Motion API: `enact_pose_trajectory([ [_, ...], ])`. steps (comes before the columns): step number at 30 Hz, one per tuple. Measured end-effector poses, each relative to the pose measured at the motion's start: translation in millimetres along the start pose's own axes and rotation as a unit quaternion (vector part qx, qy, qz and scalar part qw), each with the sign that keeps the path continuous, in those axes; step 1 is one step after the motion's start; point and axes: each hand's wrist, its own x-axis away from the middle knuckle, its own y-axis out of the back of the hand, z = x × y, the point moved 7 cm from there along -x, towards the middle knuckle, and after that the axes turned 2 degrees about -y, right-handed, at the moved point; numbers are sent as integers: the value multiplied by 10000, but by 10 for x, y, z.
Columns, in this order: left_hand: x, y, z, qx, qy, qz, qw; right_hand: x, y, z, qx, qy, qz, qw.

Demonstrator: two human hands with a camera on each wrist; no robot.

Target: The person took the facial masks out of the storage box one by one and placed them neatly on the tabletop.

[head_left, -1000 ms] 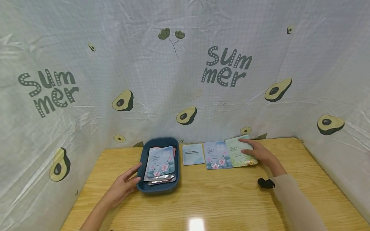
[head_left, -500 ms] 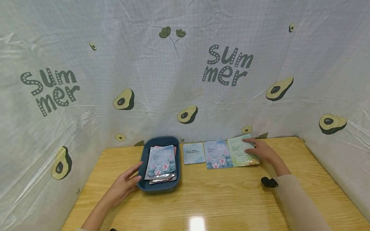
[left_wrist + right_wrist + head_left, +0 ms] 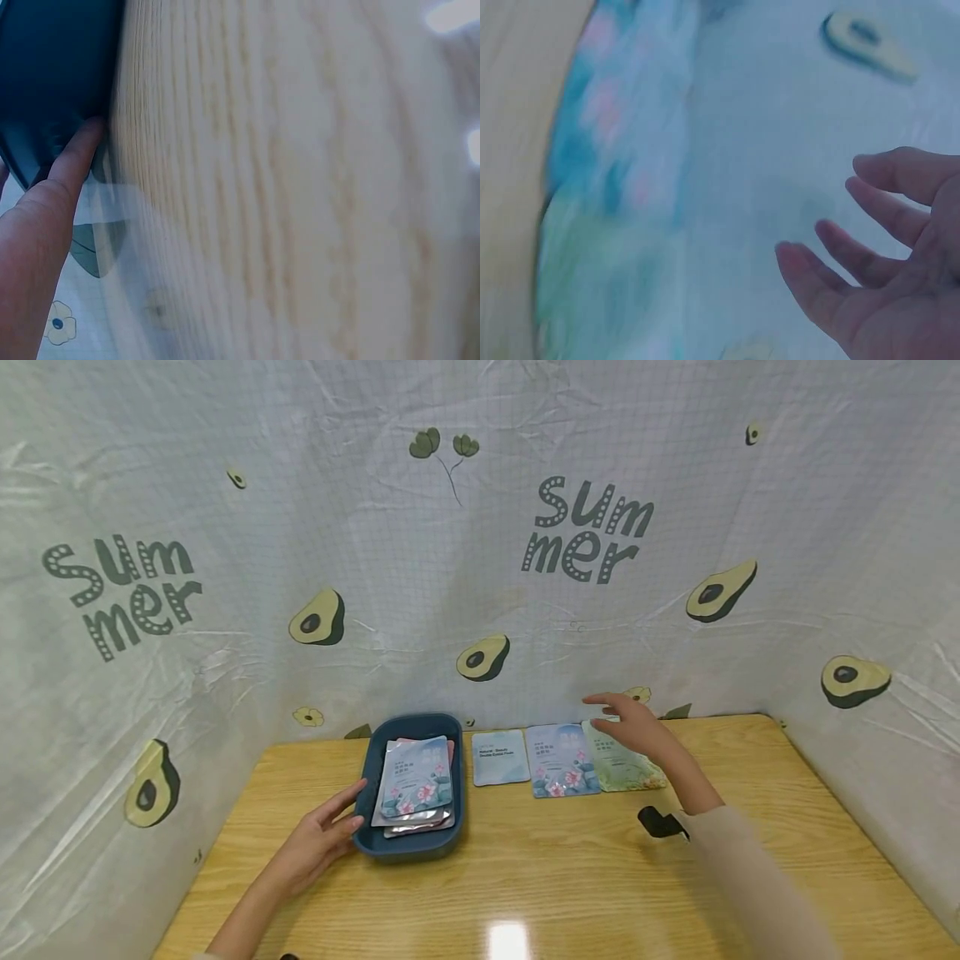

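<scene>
A dark blue plastic basket [image 3: 408, 852] stands on the table with several sheet mask packets in it. On top lies a blue packet with pink lotus flowers [image 3: 417, 781]. My left hand [image 3: 315, 843] rests against the basket's left side, its extended fingers touching the wall. Right of the basket, three packets lie in a row: a small pale blue packet [image 3: 500, 758], a blue lotus packet [image 3: 564, 762] and a green packet [image 3: 630, 768]. Raised over the green one, my right hand [image 3: 637, 727] holds nothing and its fingers are spread; it covers part of that packet.
The wooden table [image 3: 517, 868] runs back to a white curtain [image 3: 405, 577] printed with avocados and "summer" lettering. A black device [image 3: 660, 822] sits at the right wrist by the sleeve [image 3: 750, 877]. Light glares off the table's front.
My right hand has let go of the green packet and moved up and to the left. The packet lies beside the blue lotus one. My left hand stays at the basket.
</scene>
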Motion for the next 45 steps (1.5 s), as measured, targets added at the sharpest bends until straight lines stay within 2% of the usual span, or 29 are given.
enact_pose_trajectory([
  [6, -10, -11, -1, -49, 61, -45, 10000, -108, -284, 514, -680, 304, 451, 9962],
  [14, 7, -2, -28, -135, 74, -124, 9998, -246, -693, 1114, -964, 625, 939, 9889],
  [18, 9, 3, -47, -159, 78, -125, 9998, -335, -897, 1312, -1057, 632, 1084, 9864],
  [25, -4, 14, -52, -185, 59, -158, 9997, -461, -1180, 1531, -1243, 578, 1205, 9832],
  [32, 2, -7, -15, -145, 57, -122, 9998, -573, -1449, 1744, -1841, 43, 1479, 9717],
  [37, 5, -1, -22, -134, 51, -105, 9998, -700, -1663, 1759, -2081, -463, 1600, 9638],
  [45, -7, -13, -27, -136, -2, -15, 9999, -807, -1996, 1670, -2642, -1540, 1195, 9445],
])
